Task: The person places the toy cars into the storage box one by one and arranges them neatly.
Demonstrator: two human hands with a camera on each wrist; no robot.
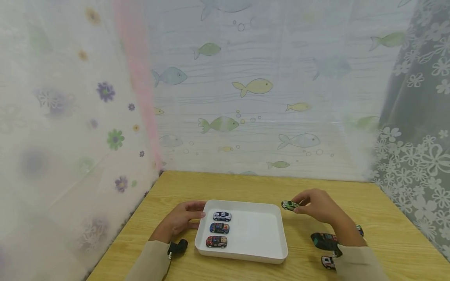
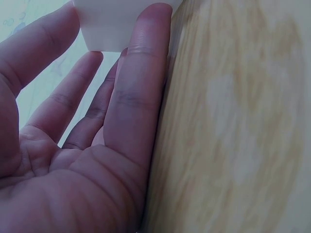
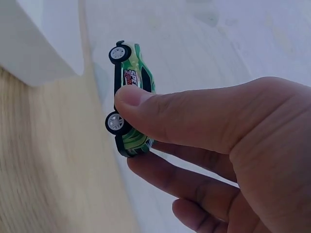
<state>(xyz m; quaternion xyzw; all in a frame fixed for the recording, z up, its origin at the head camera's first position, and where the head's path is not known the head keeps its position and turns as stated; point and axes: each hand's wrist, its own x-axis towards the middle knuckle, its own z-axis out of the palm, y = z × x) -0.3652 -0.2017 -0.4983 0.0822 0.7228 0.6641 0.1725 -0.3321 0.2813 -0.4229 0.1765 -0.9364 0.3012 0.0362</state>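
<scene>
A white rectangular tray [image 1: 253,234] sits on the table, with three toy cars lined up along its left side: a white-and-blue car [image 1: 222,216], a blue car [image 1: 219,228] and a red-and-black car [image 1: 216,242]. My left hand [image 1: 184,216] rests at the tray's left edge, its extended fingers touching the outer wall in the left wrist view. Beyond the tray's right side, my right hand [image 1: 318,205] holds a green toy car [image 3: 133,73] above the table. The thumb presses one side of the car; fingertips behind it are partly hidden.
Near my right forearm lie a white toy car [image 1: 328,262] and another car [image 1: 359,230], both partly covered by the arm. Dark wrist devices show at the left wrist [image 1: 178,247] and right wrist [image 1: 325,240]. A fish-print curtain [image 1: 246,128] hangs behind the wooden table [image 1: 225,186].
</scene>
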